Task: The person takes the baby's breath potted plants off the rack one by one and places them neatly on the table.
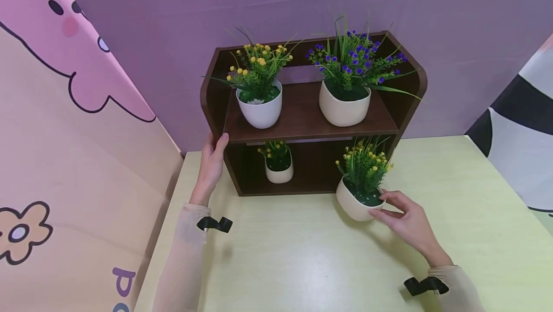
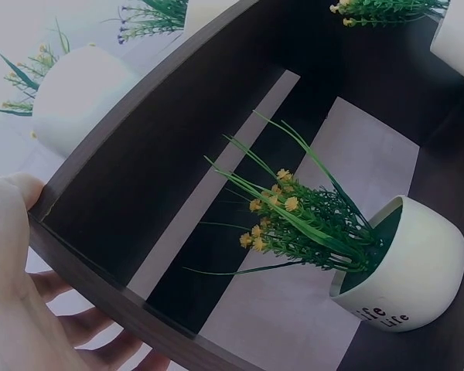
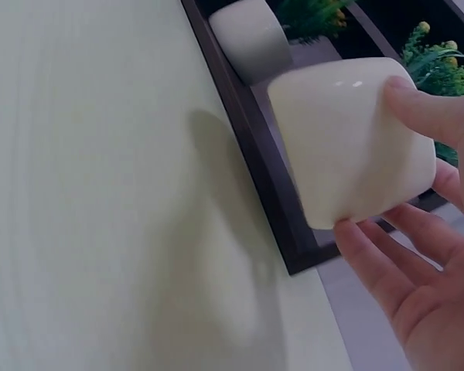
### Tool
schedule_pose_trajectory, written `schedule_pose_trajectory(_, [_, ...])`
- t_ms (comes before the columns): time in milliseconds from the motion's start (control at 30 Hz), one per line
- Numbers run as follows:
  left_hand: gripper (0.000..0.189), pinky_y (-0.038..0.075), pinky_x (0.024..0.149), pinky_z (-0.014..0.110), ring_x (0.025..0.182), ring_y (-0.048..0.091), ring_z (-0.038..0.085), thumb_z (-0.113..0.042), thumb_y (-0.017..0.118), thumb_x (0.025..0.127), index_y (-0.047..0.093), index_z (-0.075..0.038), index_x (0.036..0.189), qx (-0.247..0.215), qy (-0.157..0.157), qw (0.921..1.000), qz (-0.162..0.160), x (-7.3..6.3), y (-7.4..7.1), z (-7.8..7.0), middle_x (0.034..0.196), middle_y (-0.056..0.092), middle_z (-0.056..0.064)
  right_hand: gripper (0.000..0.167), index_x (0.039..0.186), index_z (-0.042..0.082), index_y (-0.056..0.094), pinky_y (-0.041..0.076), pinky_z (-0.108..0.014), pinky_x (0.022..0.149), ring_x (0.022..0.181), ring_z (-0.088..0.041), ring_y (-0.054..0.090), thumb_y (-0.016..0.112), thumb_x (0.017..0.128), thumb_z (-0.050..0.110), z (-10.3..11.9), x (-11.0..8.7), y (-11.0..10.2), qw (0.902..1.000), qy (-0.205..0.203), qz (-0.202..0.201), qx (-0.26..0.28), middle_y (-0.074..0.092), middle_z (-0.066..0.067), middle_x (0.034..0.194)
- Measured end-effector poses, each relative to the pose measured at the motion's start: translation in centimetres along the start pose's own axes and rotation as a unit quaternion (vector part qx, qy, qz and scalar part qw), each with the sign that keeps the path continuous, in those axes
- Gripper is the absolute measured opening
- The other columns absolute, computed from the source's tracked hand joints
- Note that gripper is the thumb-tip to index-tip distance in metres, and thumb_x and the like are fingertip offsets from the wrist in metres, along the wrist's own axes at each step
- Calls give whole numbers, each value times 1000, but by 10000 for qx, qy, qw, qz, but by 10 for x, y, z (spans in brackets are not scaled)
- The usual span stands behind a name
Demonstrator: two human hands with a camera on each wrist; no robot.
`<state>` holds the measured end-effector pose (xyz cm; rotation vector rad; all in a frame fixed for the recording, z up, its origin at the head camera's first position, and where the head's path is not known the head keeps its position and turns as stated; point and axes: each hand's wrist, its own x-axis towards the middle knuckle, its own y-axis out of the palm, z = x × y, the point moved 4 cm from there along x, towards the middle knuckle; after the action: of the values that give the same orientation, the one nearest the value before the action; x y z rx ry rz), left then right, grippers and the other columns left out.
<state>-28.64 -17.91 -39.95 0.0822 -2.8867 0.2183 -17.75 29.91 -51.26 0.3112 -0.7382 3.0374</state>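
My right hand (image 1: pixel 406 218) grips a cream flowerpot (image 1: pixel 355 205) of yellow flowers by its right side, in front of the shelf's lower right. In the right wrist view the thumb lies on one face of the pot (image 3: pixel 348 147), the fingers along its other side. My left hand (image 1: pixel 211 163) holds the left side edge of the dark brown wooden shelf (image 1: pixel 298 134). In the left wrist view its thumb rests on the board's edge and the fingers reach behind. On the lower level stands a small white pot (image 2: pixel 417 267) with yellow flowers and "Life" lettering.
The upper level bears a white pot (image 1: pixel 261 113) of yellow flowers at left and a cream pot (image 1: pixel 344 109) of purple flowers at right. The shelf stands on a pale table (image 1: pixel 285 254) against a purple wall (image 1: pixel 173 62). A cartoon-printed panel (image 1: pixel 86 149) flanks the left.
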Motion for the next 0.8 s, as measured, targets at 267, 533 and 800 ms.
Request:
schedule_pose_trajectory(267, [55,26,133,52,155,40,31,-34,46,113,39,-3,158,15,-50,10000,-45,0,1,0,161,46,18,35,120,0,64,62,-17,80,97,9,72,83,92,8,-2,-6,-16,9999,26,149,-76,52,-38,150])
schedule_pose_trajectory(533, [57,26,133,52,156,38,31,-35,45,113,37,-4,160,-33,-64,10000,-66,0,0,2,163,44,17,34,119,2,63,61,-15,82,99,8,72,83,92,8,-8,-12,-29,9999,31,147,-85,57,22,143])
schedule_pose_trajectory(800, [55,26,133,51,155,39,31,-33,45,114,36,-4,160,-67,2,10000,-36,-1,1,2,162,45,17,33,115,-5,59,60,-14,85,104,8,72,80,90,-5,-13,-18,-45,9995,-207,145,162,56,31,140])
